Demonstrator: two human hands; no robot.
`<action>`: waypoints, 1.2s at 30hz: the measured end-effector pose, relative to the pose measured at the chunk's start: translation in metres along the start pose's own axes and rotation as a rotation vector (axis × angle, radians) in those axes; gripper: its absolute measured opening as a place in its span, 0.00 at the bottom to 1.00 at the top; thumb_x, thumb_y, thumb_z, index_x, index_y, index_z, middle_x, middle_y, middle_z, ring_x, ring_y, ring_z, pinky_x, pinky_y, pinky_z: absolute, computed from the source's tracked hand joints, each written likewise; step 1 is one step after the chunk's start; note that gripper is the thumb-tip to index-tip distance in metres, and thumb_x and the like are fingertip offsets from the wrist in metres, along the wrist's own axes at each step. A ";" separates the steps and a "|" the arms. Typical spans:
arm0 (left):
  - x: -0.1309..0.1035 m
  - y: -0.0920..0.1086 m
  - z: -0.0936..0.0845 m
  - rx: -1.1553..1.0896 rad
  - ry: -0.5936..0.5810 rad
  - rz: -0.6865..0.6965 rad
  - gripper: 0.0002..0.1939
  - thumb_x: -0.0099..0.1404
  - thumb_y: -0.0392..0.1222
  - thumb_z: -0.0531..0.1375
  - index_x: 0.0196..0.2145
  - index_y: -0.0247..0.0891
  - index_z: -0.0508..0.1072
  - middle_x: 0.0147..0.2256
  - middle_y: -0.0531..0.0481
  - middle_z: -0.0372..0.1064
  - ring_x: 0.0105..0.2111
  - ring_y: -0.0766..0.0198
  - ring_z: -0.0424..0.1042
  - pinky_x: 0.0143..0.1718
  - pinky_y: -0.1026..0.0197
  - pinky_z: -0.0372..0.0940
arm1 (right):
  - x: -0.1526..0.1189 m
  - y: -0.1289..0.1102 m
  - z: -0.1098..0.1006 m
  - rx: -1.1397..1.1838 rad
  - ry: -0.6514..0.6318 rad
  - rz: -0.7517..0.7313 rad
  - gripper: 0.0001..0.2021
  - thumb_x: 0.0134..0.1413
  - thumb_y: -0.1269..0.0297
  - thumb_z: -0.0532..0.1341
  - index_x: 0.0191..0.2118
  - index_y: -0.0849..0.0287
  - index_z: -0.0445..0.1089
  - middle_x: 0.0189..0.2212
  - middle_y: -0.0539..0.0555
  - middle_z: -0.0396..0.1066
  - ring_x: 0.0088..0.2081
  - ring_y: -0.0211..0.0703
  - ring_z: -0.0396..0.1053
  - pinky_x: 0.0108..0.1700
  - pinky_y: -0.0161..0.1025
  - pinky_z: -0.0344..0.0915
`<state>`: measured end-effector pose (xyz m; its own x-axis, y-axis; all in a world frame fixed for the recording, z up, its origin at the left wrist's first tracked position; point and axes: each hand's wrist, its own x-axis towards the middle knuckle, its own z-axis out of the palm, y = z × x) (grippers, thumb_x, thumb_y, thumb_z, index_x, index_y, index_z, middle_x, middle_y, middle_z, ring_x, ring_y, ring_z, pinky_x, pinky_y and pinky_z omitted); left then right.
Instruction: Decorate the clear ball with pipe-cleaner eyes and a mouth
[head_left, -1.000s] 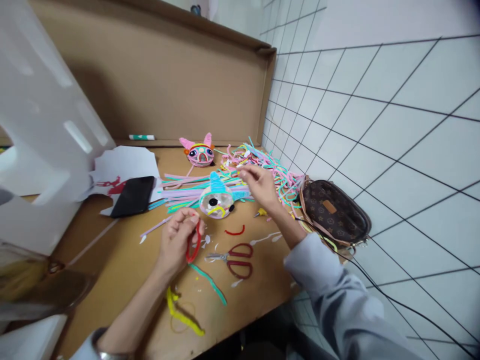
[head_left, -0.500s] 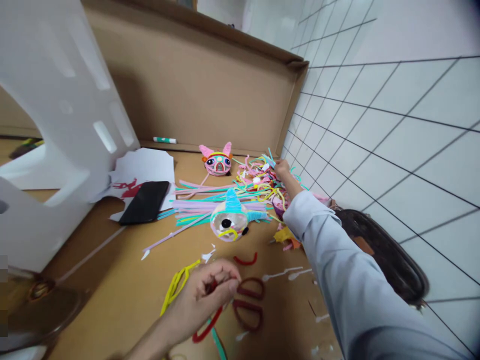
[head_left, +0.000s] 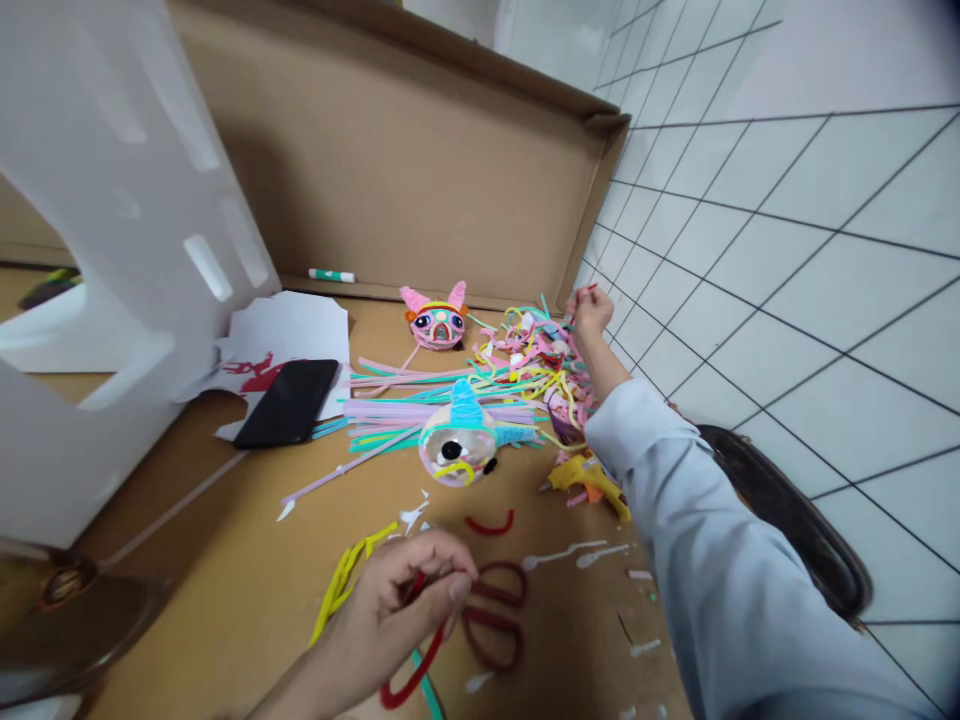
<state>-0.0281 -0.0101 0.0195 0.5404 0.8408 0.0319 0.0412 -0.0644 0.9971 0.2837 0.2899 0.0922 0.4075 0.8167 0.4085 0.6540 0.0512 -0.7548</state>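
Near the front of the table, my left hand (head_left: pixel 409 600) is closed on a curved red pipe cleaner (head_left: pixel 420 675), whose loop hangs below the fingers. My right hand (head_left: pixel 591 310) reaches far out above the heap of coloured pipe cleaner scraps (head_left: pixel 536 345). Its fingers are pinched, with a short red piece of pipe cleaner (head_left: pixel 592 287) showing at the tips. Two bent red loops (head_left: pixel 495 640) and a red arc (head_left: pixel 491 525) lie right of my left hand. Mid-table sits a clear round ornament (head_left: pixel 457 455) with a blue horn and black eye.
Behind stands a pink-eared ornament (head_left: pixel 439 325). A yellow glue gun (head_left: pixel 589 478) lies by my right forearm, near a dark bag (head_left: pixel 795 530). Left are a black phone (head_left: pixel 289 405), white paper (head_left: pixel 289 330) and yellow pipe cleaners (head_left: pixel 341 580). A cardboard wall (head_left: pixel 420 160) borders the back.
My right hand has risen and moved slightly right from the scrap heap, and a red piece now shows at its fingertips. My left hand has shifted slightly, still holding the red pipe cleaner.
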 end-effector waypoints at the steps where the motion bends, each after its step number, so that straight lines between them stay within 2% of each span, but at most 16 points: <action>1: 0.000 0.000 0.000 0.009 0.013 0.002 0.20 0.66 0.57 0.56 0.31 0.35 0.72 0.19 0.54 0.61 0.20 0.71 0.59 0.22 0.68 0.54 | -0.001 -0.012 -0.009 0.068 0.082 -0.010 0.22 0.71 0.61 0.37 0.53 0.62 0.63 0.49 0.60 0.71 0.46 0.39 0.73 0.45 0.38 0.72; 4: 0.001 0.002 0.001 0.002 0.034 0.014 0.21 0.65 0.58 0.56 0.31 0.35 0.72 0.20 0.54 0.62 0.21 0.70 0.59 0.22 0.68 0.54 | -0.009 -0.044 -0.041 0.230 0.206 -0.079 0.23 0.70 0.63 0.31 0.53 0.59 0.60 0.50 0.59 0.71 0.46 0.34 0.74 0.44 0.35 0.72; 6: 0.002 0.003 0.003 0.012 0.044 0.017 0.21 0.64 0.58 0.57 0.32 0.35 0.72 0.20 0.54 0.62 0.21 0.70 0.58 0.23 0.67 0.54 | -0.016 -0.061 -0.068 0.297 0.220 -0.156 0.23 0.70 0.60 0.32 0.53 0.55 0.60 0.52 0.57 0.71 0.49 0.36 0.74 0.46 0.37 0.72; 7: 0.002 0.004 0.004 0.017 0.048 0.016 0.20 0.64 0.58 0.57 0.32 0.35 0.72 0.20 0.54 0.62 0.21 0.70 0.58 0.23 0.67 0.54 | -0.020 -0.069 -0.082 0.345 0.204 -0.256 0.22 0.70 0.59 0.33 0.53 0.55 0.60 0.52 0.58 0.70 0.51 0.40 0.73 0.47 0.41 0.72; 10: 0.002 0.006 0.007 0.001 0.054 0.017 0.20 0.62 0.58 0.59 0.31 0.35 0.72 0.21 0.54 0.64 0.21 0.69 0.59 0.24 0.67 0.54 | -0.034 -0.091 -0.121 0.259 0.190 -0.468 0.27 0.69 0.54 0.30 0.56 0.57 0.59 0.53 0.60 0.67 0.55 0.48 0.70 0.48 0.50 0.70; 13: 0.002 0.009 0.008 -0.043 0.049 0.037 0.19 0.61 0.57 0.60 0.30 0.36 0.71 0.24 0.51 0.68 0.24 0.68 0.63 0.27 0.65 0.58 | -0.056 -0.113 -0.148 0.088 0.303 -0.610 0.31 0.67 0.50 0.28 0.54 0.54 0.63 0.52 0.60 0.68 0.54 0.46 0.70 0.52 0.48 0.67; 15: 0.002 0.009 0.008 -0.092 0.025 0.058 0.20 0.62 0.57 0.60 0.30 0.35 0.71 0.30 0.47 0.71 0.28 0.66 0.67 0.31 0.64 0.61 | -0.073 -0.125 -0.155 -0.013 0.356 -0.672 0.28 0.68 0.49 0.33 0.48 0.55 0.66 0.47 0.60 0.70 0.51 0.45 0.70 0.54 0.46 0.66; 18: 0.003 0.005 0.007 -0.178 -0.020 0.078 0.19 0.64 0.57 0.58 0.32 0.36 0.68 0.33 0.45 0.73 0.32 0.64 0.70 0.35 0.62 0.63 | -0.091 -0.134 -0.153 -0.165 0.266 -0.658 0.25 0.69 0.50 0.38 0.46 0.55 0.68 0.44 0.56 0.71 0.51 0.47 0.70 0.55 0.49 0.64; 20: 0.006 -0.001 0.007 -0.205 -0.029 0.075 0.18 0.66 0.56 0.57 0.34 0.37 0.66 0.29 0.49 0.72 0.28 0.66 0.68 0.32 0.64 0.62 | -0.095 -0.134 -0.145 -0.211 0.187 -0.618 0.24 0.69 0.51 0.38 0.47 0.55 0.68 0.43 0.55 0.71 0.50 0.47 0.70 0.53 0.48 0.65; 23: 0.010 -0.008 0.007 -0.280 -0.039 0.067 0.19 0.64 0.57 0.58 0.35 0.37 0.65 0.20 0.58 0.61 0.19 0.72 0.58 0.24 0.67 0.54 | -0.095 -0.126 -0.131 -0.266 0.096 -0.570 0.21 0.69 0.53 0.42 0.44 0.56 0.69 0.40 0.54 0.73 0.47 0.46 0.71 0.50 0.46 0.65; 25: 0.012 -0.011 0.006 -0.359 -0.041 0.054 0.21 0.62 0.59 0.60 0.34 0.37 0.64 0.17 0.61 0.54 0.17 0.73 0.51 0.21 0.68 0.50 | -0.097 -0.118 -0.122 -0.343 0.055 -0.526 0.17 0.67 0.56 0.47 0.42 0.58 0.70 0.37 0.54 0.73 0.45 0.47 0.71 0.50 0.47 0.65; 30: 0.013 -0.007 0.001 -0.382 0.020 0.017 0.24 0.56 0.62 0.63 0.33 0.37 0.64 0.18 0.63 0.50 0.17 0.74 0.47 0.20 0.68 0.45 | -0.107 -0.100 -0.104 -0.642 0.012 -0.388 0.12 0.61 0.64 0.52 0.41 0.59 0.72 0.38 0.60 0.75 0.46 0.55 0.70 0.47 0.48 0.65; 32: 0.011 -0.005 -0.001 -0.325 0.034 0.001 0.25 0.57 0.63 0.62 0.33 0.37 0.65 0.18 0.62 0.50 0.17 0.74 0.47 0.20 0.68 0.45 | -0.100 -0.093 -0.096 -0.728 -0.029 -0.380 0.14 0.61 0.65 0.50 0.43 0.60 0.72 0.42 0.63 0.75 0.48 0.56 0.70 0.47 0.47 0.65; 34: 0.009 -0.003 -0.002 -0.245 0.038 -0.013 0.23 0.59 0.62 0.61 0.33 0.37 0.65 0.19 0.61 0.51 0.18 0.73 0.48 0.20 0.67 0.46 | -0.086 -0.083 -0.086 -0.765 -0.137 -0.332 0.15 0.61 0.65 0.50 0.44 0.62 0.73 0.45 0.65 0.75 0.49 0.55 0.70 0.47 0.45 0.65; 36: 0.006 -0.001 -0.002 -0.192 0.026 -0.011 0.22 0.61 0.61 0.59 0.32 0.37 0.66 0.19 0.61 0.51 0.18 0.72 0.48 0.21 0.67 0.45 | -0.067 -0.072 -0.073 -0.796 -0.331 -0.134 0.14 0.59 0.63 0.55 0.42 0.65 0.75 0.44 0.67 0.76 0.48 0.55 0.72 0.45 0.42 0.66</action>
<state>-0.0268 -0.0036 0.0189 0.5186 0.8547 0.0206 -0.1160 0.0465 0.9922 0.2557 0.1893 0.1564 0.1701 0.9639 0.2048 0.9845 -0.1573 -0.0775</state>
